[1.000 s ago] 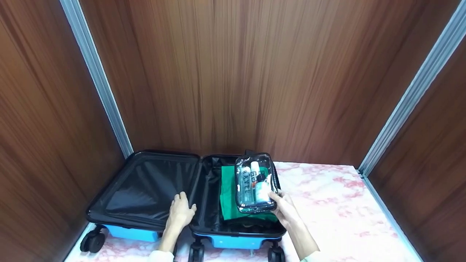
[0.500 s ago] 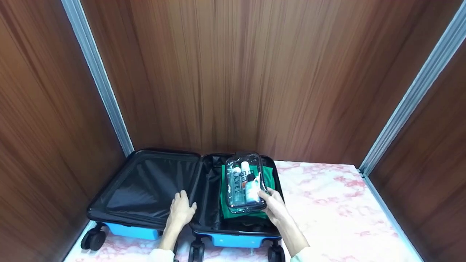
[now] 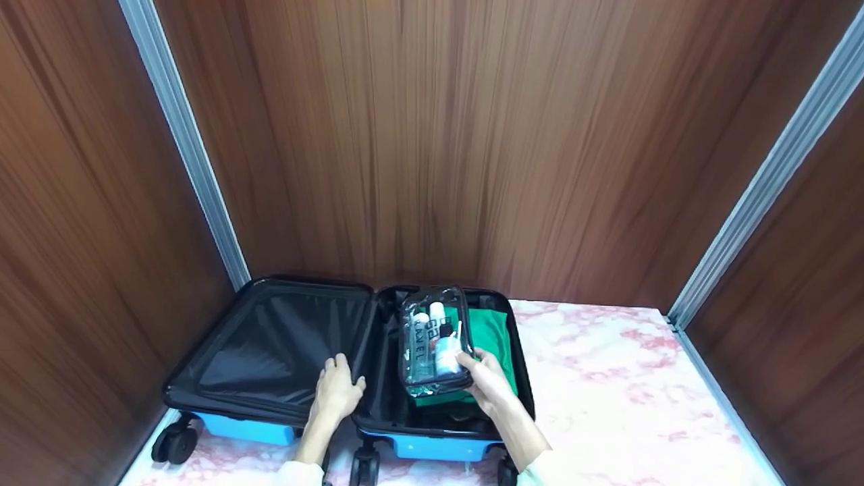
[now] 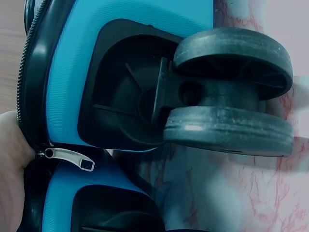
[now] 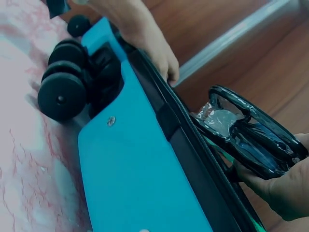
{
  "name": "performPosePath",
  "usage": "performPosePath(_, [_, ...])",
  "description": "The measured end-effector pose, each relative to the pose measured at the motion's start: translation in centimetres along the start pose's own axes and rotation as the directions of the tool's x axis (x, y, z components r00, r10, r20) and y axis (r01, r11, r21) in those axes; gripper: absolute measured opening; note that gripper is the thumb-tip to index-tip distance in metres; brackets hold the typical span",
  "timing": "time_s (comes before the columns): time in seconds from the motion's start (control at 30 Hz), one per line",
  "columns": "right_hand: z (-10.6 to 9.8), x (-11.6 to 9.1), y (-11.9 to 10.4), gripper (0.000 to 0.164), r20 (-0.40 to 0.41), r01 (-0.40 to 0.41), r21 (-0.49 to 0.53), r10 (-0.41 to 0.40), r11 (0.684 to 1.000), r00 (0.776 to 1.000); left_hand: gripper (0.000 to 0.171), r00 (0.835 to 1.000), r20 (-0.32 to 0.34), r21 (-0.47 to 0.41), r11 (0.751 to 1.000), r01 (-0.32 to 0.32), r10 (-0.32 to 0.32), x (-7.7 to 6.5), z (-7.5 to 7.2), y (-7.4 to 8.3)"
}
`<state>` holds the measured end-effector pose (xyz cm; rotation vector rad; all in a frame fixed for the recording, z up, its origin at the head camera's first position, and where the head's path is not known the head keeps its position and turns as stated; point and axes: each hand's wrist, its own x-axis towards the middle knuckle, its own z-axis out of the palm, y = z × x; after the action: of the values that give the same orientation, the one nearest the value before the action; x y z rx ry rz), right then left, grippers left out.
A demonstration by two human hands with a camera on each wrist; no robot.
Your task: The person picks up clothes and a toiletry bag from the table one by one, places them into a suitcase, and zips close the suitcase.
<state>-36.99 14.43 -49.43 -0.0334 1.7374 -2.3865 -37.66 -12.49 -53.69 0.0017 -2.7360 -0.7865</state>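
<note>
My right hand [image 3: 491, 386] grips the lower right corner of a clear toiletry bag [image 3: 432, 337] with black edging. White-capped bottles show through its plastic. The bag is over the right half of an open suitcase [image 3: 388, 412], covering part of a folded green cloth [image 3: 493, 331] inside. In the right wrist view the toiletry bag [image 5: 251, 135] is seen end-on, close above the suitcase rim, thumb and fingers on either side. My left hand [image 3: 334, 391] rests with fairly straight fingers on the inner edge of the suitcase's black-lined left half [image 3: 270, 344].
The suitcase has a blue shell [image 5: 140, 169] and black double wheels [image 4: 231, 87]; a metal zipper pull [image 4: 72, 157] hangs near the hinge. It lies on a pink-veined marble-look surface [image 3: 621, 391]. Wood-grain walls [image 3: 432, 148] with metal corner posts stand behind and at both sides.
My right hand has carried the toiletry bag leftward over the right half, uncovering more green cloth on the right. My left hand stays in place.
</note>
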Motion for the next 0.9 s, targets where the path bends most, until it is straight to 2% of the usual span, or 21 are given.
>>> performPosePath(0.17, [1.5,0.5,0.4,0.043,-0.023,-0.015,-0.021,0.014,1.000,1.000,0.056,1.000,-0.002,0.004,1.000,0.010,-0.010,-0.2,0.0,-0.2])
performPosePath(0.33, [3.1,1.1,0.4,0.039,-0.057,-0.035,-0.060,0.032,0.998,0.998,0.053,0.999,-0.032,0.015,1.000,0.004,-0.003,-0.2,0.1,-0.2])
performPosePath(0.5, [4.5,1.8,0.8,0.035,-0.057,-0.017,-0.076,0.013,0.997,0.998,0.050,0.999,-0.042,0.022,1.000,-0.004,0.005,-0.2,0.2,-0.3])
performPosePath(0.9, [6.4,3.0,2.1,0.027,-0.128,-0.039,-0.123,0.023,0.992,0.991,0.039,0.999,-0.039,0.022,0.999,-0.031,0.032,-0.3,0.2,-0.4])
